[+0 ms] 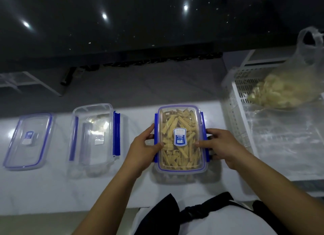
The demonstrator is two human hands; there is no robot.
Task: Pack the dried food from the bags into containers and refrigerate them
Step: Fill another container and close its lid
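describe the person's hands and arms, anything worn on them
Both forearms are bare, with no sleeves in view. The left hand and right hand have no gloves. No rings, watch or bracelets show. Fingernails look short and plain.

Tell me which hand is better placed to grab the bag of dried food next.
Right hand: the clear plastic bag of pale dried food lies in the white basket on its side.
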